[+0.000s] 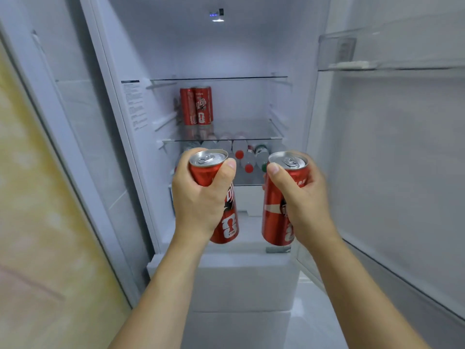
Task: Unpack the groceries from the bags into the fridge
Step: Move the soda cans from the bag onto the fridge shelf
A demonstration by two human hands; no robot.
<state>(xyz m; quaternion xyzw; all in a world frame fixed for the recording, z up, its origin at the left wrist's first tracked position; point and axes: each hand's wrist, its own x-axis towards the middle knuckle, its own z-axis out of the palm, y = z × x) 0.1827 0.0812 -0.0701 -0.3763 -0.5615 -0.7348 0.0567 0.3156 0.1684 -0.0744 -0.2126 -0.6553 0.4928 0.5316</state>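
I face an open fridge (125, 59) with white walls and glass shelves. My left hand (198, 197) grips a tall red soda can (227, 222), tilted slightly, in front of the lower shelves. My right hand (302, 197) grips a second red can (275, 212), held about upright beside the first. Two matching red cans (197, 105) stand at the back left of the middle glass shelf (246, 132). Below that shelf lie several bottles (244, 152) with red and green caps, partly hidden by my hands.
The fridge door (402, 172) stands open at the right, with a clear door bin (364, 54) near its top. A glass top shelf (219, 78) carries nothing visible. White drawer fronts (241, 280) sit below my forearms. A yellowish wall (30, 197) runs along the left.
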